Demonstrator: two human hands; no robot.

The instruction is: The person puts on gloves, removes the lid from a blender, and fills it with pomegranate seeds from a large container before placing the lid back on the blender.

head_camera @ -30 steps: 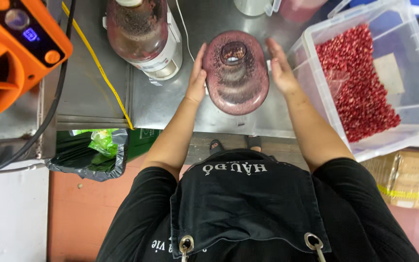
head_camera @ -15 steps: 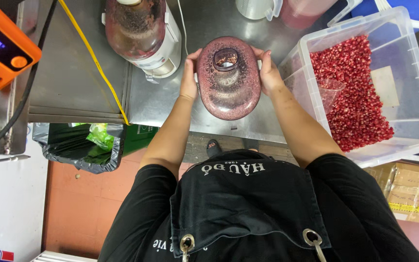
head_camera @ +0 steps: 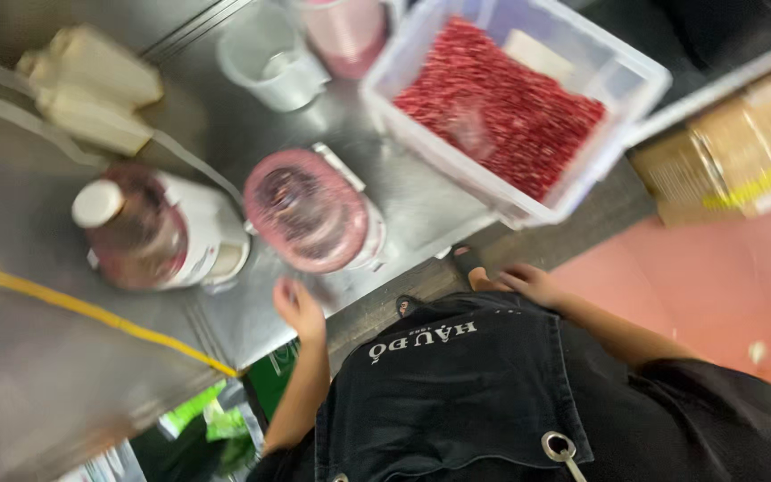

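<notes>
The view is blurred, so fine detail is limited.

My left hand [head_camera: 298, 308] hovers over the front edge of the steel counter [head_camera: 64, 375]. It holds nothing; the fingers look loosely curled, though the blur keeps me from telling how wide they are spread. Just beyond the fingertips stands the pink-stained blender jar [head_camera: 307, 210], seen from above, upright, its round top facing the camera. I cannot tell whether the hand touches it; a thin gap seems to show.

My right hand [head_camera: 524, 281] lies low at the counter's front edge, against the top of my black apron [head_camera: 457, 384]. Fingers extended, fairly flat, gripping nothing. It is well apart from the jar.

Left of my left hand: a second appliance with a white base and a reddish clear container [head_camera: 158, 234], white cap on top. It stands just beside the jar. A yellow cord [head_camera: 91, 312] runs across the counter, passing to the left of my left wrist.

Beyond my right hand: a clear plastic bin [head_camera: 635, 80] filled with red pomegranate seeds [head_camera: 501, 107], partly overhanging the counter edge. Farther back, beyond the jar, a clear measuring cup [head_camera: 269, 58] and a pink-tinted container [head_camera: 345, 31]. A cardboard box [head_camera: 733, 170] sits right of the bin, off the counter.
</notes>
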